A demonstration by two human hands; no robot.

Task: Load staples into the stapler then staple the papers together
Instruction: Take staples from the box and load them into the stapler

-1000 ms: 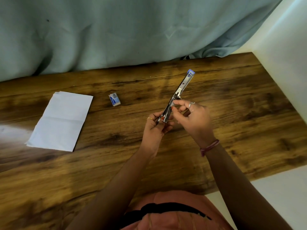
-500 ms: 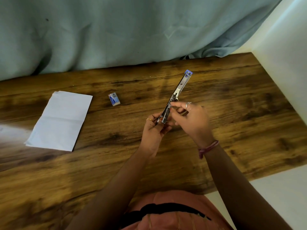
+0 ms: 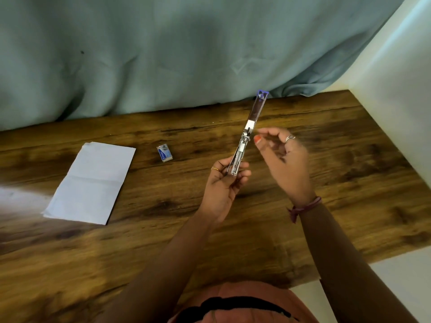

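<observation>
In the head view, a dark-grained wooden table (image 3: pixel 303 229) is seen set against a draped pale-green curtain (image 3: pixel 163 54), with a white wall (image 3: pixel 401 78) at the right and pale floor at the lower right. The stapler (image 3: pixel 248 134), swung fully open, is gripped at its near end by the left hand (image 3: pixel 222 183) and held above the table, while the right hand (image 3: pixel 283 159) is held just beside it, fingers loosely curled and holding nothing. The papers (image 3: pixel 92 181) are laid flat at the left, with the staple box (image 3: pixel 165 153) between them and the hands.
</observation>
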